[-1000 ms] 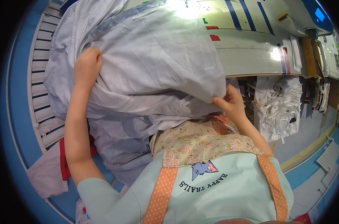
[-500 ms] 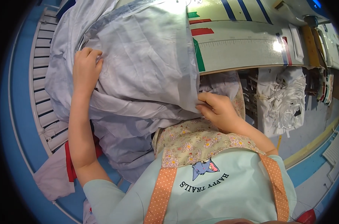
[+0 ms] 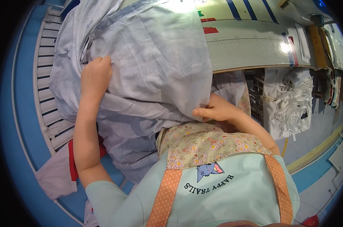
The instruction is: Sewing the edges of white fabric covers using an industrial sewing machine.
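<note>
Left hand and right hand grip pale blue sheet; slatted rack beside.

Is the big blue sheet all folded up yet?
Not yet. The pale blue sheet lies bunched over the work table, with loose folds hanging off the edge. The left hand grips a fold, and the right hand pinches its lower edge. Smoothing and folding look left.

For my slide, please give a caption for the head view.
Left hand and right hand grip a pale blue sheet at a worktable.

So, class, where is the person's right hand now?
In the head view, the right hand sits right of centre, pinching the pale blue fabric's lower edge, just above the floral apron.
</note>
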{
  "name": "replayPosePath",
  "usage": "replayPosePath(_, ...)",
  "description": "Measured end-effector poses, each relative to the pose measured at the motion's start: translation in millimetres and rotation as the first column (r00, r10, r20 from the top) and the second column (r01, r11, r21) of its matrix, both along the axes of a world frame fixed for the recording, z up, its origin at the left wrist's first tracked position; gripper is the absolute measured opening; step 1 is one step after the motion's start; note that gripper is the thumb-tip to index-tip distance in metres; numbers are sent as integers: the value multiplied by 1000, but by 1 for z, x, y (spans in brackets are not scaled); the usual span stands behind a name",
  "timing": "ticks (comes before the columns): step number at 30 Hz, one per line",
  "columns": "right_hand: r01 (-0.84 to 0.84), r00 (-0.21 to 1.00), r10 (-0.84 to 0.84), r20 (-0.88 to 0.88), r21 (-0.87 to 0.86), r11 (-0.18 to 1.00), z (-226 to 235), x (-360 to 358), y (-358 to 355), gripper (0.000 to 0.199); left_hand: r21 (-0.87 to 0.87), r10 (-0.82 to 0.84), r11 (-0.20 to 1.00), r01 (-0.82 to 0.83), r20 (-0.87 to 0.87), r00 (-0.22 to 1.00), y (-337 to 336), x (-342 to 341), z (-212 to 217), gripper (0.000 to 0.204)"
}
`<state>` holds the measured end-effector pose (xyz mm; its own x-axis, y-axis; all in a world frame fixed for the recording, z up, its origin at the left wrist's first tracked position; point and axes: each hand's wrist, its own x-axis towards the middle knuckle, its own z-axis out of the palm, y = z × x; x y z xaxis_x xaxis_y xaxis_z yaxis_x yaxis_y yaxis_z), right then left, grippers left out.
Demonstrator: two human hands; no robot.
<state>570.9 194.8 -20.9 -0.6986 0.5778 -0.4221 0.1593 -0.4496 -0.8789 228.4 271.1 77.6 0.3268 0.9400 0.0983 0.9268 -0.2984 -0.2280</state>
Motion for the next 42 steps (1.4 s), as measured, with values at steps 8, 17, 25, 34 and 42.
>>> replayPosePath(8, -52, 984, 115, -139, 394, 918, 8, 23, -8, 39, 28, 29, 999, -31, 74, 997, -6, 4, 7, 6)
replayPosePath(17, 72, 982, -80, -169, -49, 996, 1, 22, -30, 43, 98, -113, 989, 113, -14, 994, -9, 16, 2, 10)
replayPosePath(25, 152, 988, -147, -51, 128, 980, 27, 34, -32, 42, 86, -126, 988, 125, 7, 992, -6, 8, 8, 10)
replayPosePath(34, 198, 969, -246, 3, 583, 788, 39, 30, -42, 28, 103, -54, 993, 51, 29, 998, 6, -15, 18, 7)
replayPosePath(42, 315, 924, -366, 108, 326, 891, 34, 32, -64, 31, 115, -24, 993, 4, 180, 983, -4, -10, -4, 4)
